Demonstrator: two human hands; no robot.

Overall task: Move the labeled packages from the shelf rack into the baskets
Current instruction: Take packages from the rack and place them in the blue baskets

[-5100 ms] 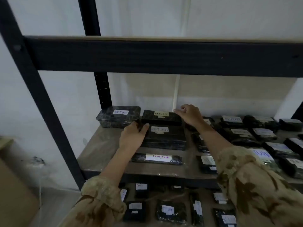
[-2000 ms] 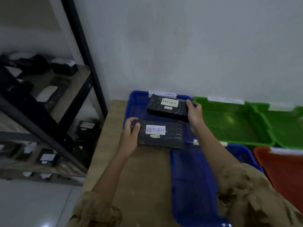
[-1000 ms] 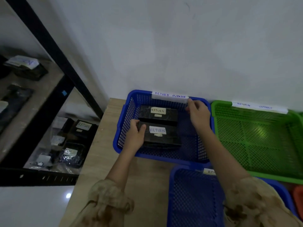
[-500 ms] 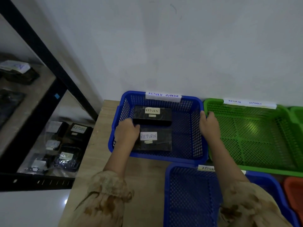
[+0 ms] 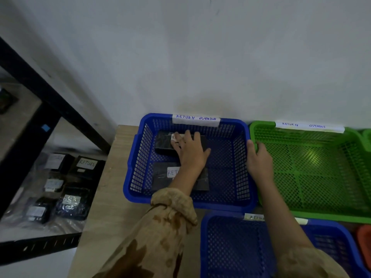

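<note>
Your left hand (image 5: 190, 152) lies flat, fingers straight, on the upper package (image 5: 163, 144) inside the blue basket (image 5: 138, 169) at centre frame; a second package (image 5: 160, 178) sits just below it. Your right hand (image 5: 259, 160) curls over that basket's right rim

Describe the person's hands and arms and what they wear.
The left hand and right hand are bare, with no gloves, rings or watch showing. Both arms wear loose tan sleeves blotched with darker brown; the left sleeve ends in a gathered cuff, the right sleeve stops higher up.
</note>
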